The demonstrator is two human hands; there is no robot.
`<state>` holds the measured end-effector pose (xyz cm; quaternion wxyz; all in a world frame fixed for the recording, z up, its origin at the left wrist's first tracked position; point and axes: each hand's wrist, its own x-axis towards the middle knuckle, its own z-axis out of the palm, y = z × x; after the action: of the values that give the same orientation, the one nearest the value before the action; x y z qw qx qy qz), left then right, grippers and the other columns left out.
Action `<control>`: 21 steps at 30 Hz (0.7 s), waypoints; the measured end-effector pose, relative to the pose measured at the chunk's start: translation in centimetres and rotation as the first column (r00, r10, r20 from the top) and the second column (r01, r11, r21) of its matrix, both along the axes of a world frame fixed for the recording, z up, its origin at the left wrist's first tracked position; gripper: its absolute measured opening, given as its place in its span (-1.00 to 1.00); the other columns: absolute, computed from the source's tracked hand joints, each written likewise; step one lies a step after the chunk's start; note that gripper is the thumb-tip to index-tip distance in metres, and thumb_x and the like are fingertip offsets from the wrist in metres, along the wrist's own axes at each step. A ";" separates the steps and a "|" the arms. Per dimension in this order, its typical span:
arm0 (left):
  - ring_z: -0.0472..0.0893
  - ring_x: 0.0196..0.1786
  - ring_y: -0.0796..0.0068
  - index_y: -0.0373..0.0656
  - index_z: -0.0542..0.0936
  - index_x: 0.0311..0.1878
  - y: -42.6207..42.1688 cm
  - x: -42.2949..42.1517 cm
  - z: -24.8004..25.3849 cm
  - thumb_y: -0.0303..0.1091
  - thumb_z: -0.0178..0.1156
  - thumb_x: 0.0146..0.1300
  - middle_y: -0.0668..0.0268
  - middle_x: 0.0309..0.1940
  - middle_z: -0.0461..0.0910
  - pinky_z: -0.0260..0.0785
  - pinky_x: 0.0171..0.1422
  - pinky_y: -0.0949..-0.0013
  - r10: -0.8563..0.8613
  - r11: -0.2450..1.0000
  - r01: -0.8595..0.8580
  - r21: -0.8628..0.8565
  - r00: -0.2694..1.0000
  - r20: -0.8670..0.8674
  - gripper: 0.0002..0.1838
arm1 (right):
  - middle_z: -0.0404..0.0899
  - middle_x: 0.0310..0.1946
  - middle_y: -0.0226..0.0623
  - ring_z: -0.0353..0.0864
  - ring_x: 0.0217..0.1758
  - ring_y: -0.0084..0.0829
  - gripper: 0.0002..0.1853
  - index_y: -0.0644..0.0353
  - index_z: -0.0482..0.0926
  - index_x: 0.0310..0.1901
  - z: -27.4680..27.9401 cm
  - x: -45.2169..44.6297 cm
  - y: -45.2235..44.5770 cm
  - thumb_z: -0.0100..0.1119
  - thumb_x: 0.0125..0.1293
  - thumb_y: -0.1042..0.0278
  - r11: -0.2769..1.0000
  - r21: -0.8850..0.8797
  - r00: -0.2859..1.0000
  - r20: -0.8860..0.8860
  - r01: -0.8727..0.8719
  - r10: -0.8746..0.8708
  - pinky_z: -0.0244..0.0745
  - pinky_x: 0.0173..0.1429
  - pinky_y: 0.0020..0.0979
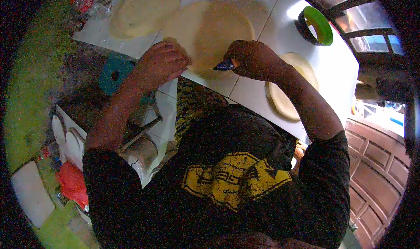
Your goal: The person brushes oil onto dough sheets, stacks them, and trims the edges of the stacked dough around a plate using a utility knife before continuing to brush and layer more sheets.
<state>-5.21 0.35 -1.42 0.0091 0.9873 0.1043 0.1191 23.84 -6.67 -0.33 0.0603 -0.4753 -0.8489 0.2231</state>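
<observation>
White table (280,38), big dough (205,28), two hands.
The dough lies between and beyond the fingers: the left hand (164,61) curls at its near-left edge, grip unclear; the right hand (253,60) closes around a blue thing (224,65) at its near-right side.

Yellow lettering (232,179) on black shirt (245,133), no words legible.

Two bare hands over a white surface (337,69), left hand (164,62) at the near edge of a large flat round of dough (210,30), right hand (251,60) holding a small dark blue object (224,65), green ring-shaped item (323,27) near another round
</observation>
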 end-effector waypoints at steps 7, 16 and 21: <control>0.58 0.07 0.27 -0.07 0.58 0.05 1.0 0.7 -1.1 -0.28 0.09 0.23 0.26 -0.07 0.63 0.39 0.26 0.18 0.062 0.998 -0.060 0.018 0.993 -0.098 -0.67 | 0.56 -0.15 -0.16 0.60 -0.07 -0.07 -0.73 0.14 0.60 -0.13 -0.7 -0.5 -0.5 0.22 0.16 0.24 0.999 0.032 0.988 -0.154 0.005 0.000 0.53 0.02 -0.13; 0.57 0.07 0.26 0.04 0.54 0.18 2.3 -0.2 -3.1 -0.19 0.07 0.33 0.32 0.02 0.61 0.39 0.26 0.21 0.121 0.983 -0.136 -0.125 0.985 -0.123 -0.63 | 0.58 -0.17 -0.12 0.60 -0.06 -0.06 -0.73 0.14 0.60 -0.13 -2.2 -1.5 0.4 0.17 0.17 0.22 0.997 0.061 0.998 -0.041 0.051 -0.048 0.53 0.05 -0.13; 0.58 0.05 0.25 0.04 0.56 0.16 2.1 -0.3 -1.1 -0.17 0.16 0.30 0.30 -0.02 0.62 0.44 0.20 0.21 0.040 0.991 -0.052 -0.126 0.995 -0.094 -0.63 | 0.57 -0.20 -0.10 0.59 -0.08 -0.04 -0.72 0.18 0.58 -0.15 -1.6 -1.6 0.7 0.18 0.17 0.21 1.000 -0.001 0.999 -0.034 0.013 -0.013 0.52 0.03 -0.12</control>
<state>-5.49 2.44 -2.53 0.0651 0.9865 0.1347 0.0671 22.22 -6.00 -1.88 0.0762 -0.4769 -0.8446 0.2309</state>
